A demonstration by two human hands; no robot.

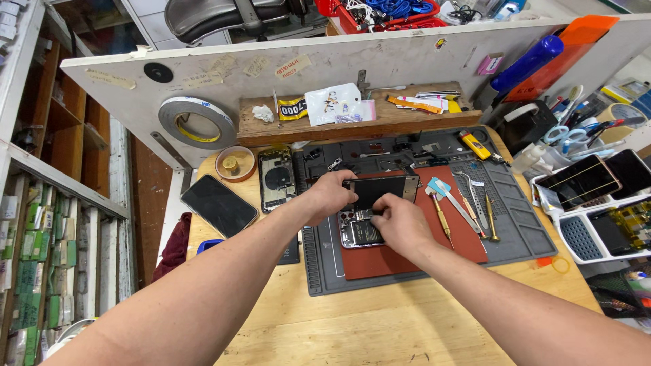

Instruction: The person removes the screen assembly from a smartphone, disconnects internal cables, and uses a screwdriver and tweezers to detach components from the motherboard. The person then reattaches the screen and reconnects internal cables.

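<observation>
the left hand (330,195) had its fingers closed on the left edge of the lifted phone screen (380,189), holding it tilted up over the opened phone body (359,230). the right hand (400,222) pressed curled fingers at the hinge between screen and body; whether they pinched anything could not be told. the phone lay on a red-brown pad (413,254) atop a grey repair mat (522,230) on the wooden table (380,325). screwdrivers (442,218) and tweezers (475,196) lay just right; another phone (218,204) lay well left.
</observation>
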